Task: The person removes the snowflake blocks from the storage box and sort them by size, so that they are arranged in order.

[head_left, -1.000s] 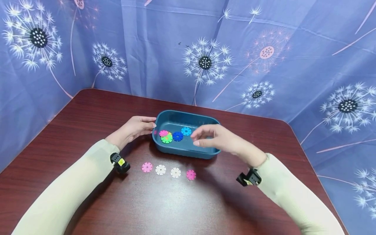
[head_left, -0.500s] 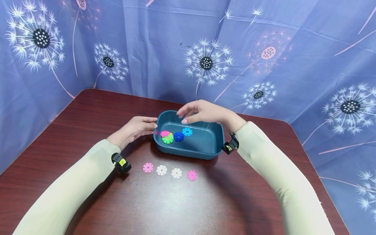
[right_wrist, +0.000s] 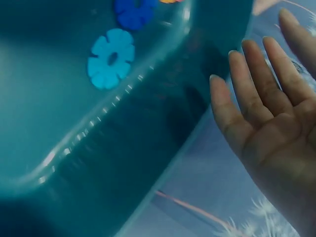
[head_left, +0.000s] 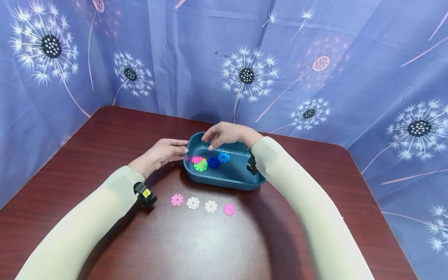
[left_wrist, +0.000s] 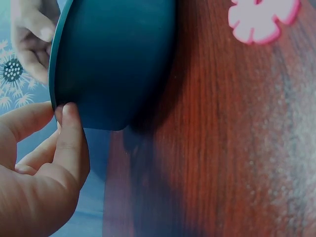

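In the head view my left hand (head_left: 161, 154) grips the left end of a dark teal plastic tub (head_left: 224, 182). The left wrist view shows thumb and fingers pinching the tub's rim (left_wrist: 60, 44). My right hand (head_left: 226, 132) hovers over the tub's far left part, fingers spread and slightly bent, holding nothing. Inside the tub lie notched plastic discs: light blue (head_left: 221, 159), dark blue (head_left: 211, 165), green (head_left: 198, 168) and pink (head_left: 196, 158). An orange edge shows beneath the pink and green ones. The right wrist view shows the open palm (right_wrist: 286, 143) beside the tub's far wall.
In front of the tub, a row of notched discs lies flat on the dark wood table (head_left: 140, 241): pink (head_left: 174, 200), two white (head_left: 190, 203) and a deeper pink (head_left: 226, 210) at the right. A blue dandelion-print curtain (head_left: 196, 77) hangs behind the table.
My right hand has moved from over the tub's right front to its far left part, with its fingers empty. The left hand and the discs stay where they were.
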`<act>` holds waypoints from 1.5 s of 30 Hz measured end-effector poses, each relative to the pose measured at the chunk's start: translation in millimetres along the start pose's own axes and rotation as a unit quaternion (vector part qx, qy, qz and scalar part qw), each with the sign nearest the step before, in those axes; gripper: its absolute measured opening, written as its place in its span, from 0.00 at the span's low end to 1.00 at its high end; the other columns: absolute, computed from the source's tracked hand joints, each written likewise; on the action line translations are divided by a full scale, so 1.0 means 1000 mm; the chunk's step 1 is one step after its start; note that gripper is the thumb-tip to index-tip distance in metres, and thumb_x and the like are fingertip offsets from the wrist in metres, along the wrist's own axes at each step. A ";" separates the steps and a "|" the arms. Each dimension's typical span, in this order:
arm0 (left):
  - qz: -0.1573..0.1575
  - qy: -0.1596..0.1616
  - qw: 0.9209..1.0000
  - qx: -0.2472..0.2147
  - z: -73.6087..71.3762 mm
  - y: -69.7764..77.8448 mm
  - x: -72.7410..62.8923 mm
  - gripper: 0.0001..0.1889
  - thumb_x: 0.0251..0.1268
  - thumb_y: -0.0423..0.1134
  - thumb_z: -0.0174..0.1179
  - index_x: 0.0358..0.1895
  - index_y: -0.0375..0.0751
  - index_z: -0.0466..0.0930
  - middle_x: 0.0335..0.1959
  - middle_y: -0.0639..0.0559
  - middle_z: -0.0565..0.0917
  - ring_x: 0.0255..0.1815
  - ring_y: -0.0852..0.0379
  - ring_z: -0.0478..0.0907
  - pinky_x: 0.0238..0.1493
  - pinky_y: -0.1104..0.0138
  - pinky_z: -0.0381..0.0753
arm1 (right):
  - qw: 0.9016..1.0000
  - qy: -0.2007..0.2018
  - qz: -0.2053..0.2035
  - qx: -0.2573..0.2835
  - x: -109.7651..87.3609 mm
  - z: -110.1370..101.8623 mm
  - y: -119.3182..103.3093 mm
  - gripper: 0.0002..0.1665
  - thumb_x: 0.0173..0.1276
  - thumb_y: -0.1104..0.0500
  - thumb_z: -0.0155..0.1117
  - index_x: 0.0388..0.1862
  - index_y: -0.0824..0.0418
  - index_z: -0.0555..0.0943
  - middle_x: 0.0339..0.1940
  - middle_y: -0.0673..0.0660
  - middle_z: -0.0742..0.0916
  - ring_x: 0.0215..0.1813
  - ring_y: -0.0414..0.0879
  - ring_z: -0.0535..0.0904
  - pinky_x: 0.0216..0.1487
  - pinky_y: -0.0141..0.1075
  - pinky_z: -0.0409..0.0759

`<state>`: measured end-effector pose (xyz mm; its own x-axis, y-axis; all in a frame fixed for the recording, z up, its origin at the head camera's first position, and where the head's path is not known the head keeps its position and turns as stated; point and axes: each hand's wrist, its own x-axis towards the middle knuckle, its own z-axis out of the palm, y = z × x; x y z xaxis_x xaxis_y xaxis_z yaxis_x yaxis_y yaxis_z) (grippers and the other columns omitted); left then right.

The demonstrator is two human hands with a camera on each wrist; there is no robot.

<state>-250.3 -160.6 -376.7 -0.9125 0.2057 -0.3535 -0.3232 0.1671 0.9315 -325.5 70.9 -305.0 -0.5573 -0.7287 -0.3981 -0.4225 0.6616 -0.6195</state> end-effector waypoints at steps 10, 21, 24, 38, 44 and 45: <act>-0.008 -0.002 1.000 -0.005 0.001 -0.001 0.000 0.28 0.77 0.33 0.55 0.77 0.34 0.65 0.74 0.33 0.72 0.54 0.58 0.84 0.71 0.57 0.77 | 0.999 -0.007 0.021 -0.029 0.036 0.026 0.011 0.25 0.71 0.60 0.68 0.66 0.63 0.80 0.66 0.62 0.84 0.67 0.54 0.79 0.72 0.43 0.81; -0.005 -0.002 1.000 -0.003 -0.001 -0.001 0.002 0.28 0.78 0.33 0.54 0.77 0.35 0.64 0.74 0.33 0.72 0.51 0.62 0.83 0.68 0.61 0.79 | 0.999 0.005 0.025 -0.038 0.053 0.044 0.016 0.23 0.70 0.59 0.70 0.62 0.64 0.82 0.59 0.62 0.86 0.58 0.50 0.80 0.65 0.38 0.83; -0.003 -0.005 1.000 -0.001 -0.001 -0.002 0.002 0.28 0.78 0.33 0.54 0.77 0.34 0.63 0.75 0.33 0.71 0.53 0.61 0.83 0.68 0.61 0.79 | 0.999 0.017 0.024 -0.044 0.052 0.048 0.016 0.22 0.69 0.59 0.71 0.61 0.63 0.83 0.58 0.61 0.86 0.56 0.50 0.80 0.63 0.38 0.84; -0.010 0.001 1.000 -0.003 0.001 0.000 -0.002 0.28 0.77 0.33 0.54 0.77 0.35 0.65 0.74 0.33 0.72 0.48 0.63 0.83 0.71 0.58 0.77 | 0.997 0.072 0.003 -0.033 0.052 0.055 0.026 0.11 0.67 0.62 0.73 0.46 0.64 0.85 0.41 0.57 0.86 0.42 0.45 0.78 0.48 0.31 0.83; -0.004 0.002 1.000 -0.004 0.001 0.001 -0.003 0.27 0.77 0.32 0.55 0.76 0.33 0.65 0.73 0.31 0.72 0.43 0.67 0.83 0.68 0.61 0.80 | 0.995 0.092 0.004 -0.024 0.048 0.049 0.027 0.09 0.70 0.63 0.69 0.46 0.64 0.87 0.43 0.60 0.89 0.44 0.46 0.80 0.54 0.34 0.86; -0.002 0.002 1.000 -0.004 0.001 0.001 -0.003 0.27 0.77 0.32 0.55 0.76 0.33 0.65 0.73 0.30 0.72 0.43 0.67 0.84 0.67 0.62 0.80 | 0.995 0.096 0.005 -0.021 0.047 0.047 0.026 0.08 0.70 0.63 0.69 0.46 0.64 0.87 0.44 0.60 0.89 0.44 0.46 0.81 0.55 0.35 0.86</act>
<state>-247.5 -160.2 -375.2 -0.9120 0.2016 -0.3572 -0.3292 0.1597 0.9306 -329.0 46.1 -371.6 -0.6866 -0.6772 -0.2645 -0.4433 0.6783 -0.5860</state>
